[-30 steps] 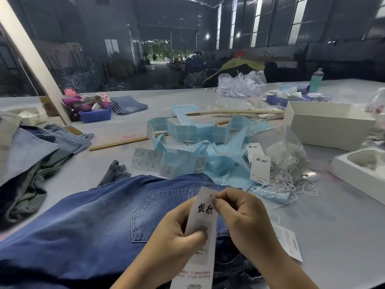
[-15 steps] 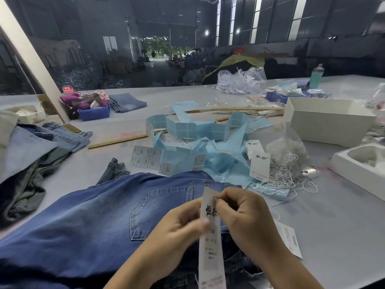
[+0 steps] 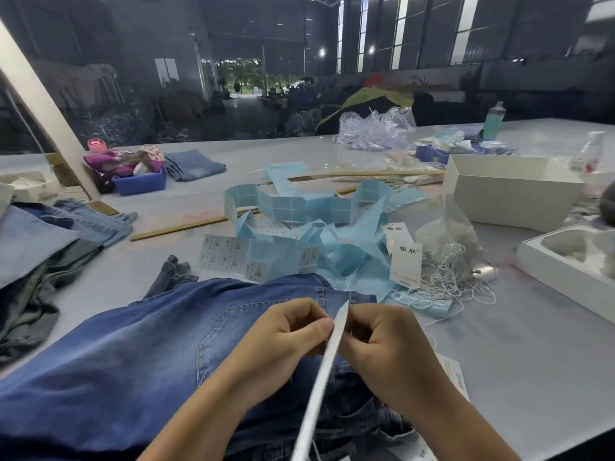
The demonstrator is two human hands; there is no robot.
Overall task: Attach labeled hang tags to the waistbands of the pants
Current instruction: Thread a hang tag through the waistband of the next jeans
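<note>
The pale grey worktop (image 3: 499, 377) carries dark blue denim pants (image 3: 133, 354) spread flat, waistband toward the person, probably for reach; above them at 6 o'clock, a long white paper hang tag (image 3: 324, 367) stands edge-on, long axis running from 12 down to 6; left hand (image 3: 283, 337) and right hand (image 3: 382, 344) both pinch its top end, seemingly working at its hole.

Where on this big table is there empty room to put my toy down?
Bare table shows right of the hands, between the string tangle and white tray. More lies between the wooden ruler and jeans. The blue label strips crowd the middle.
</note>
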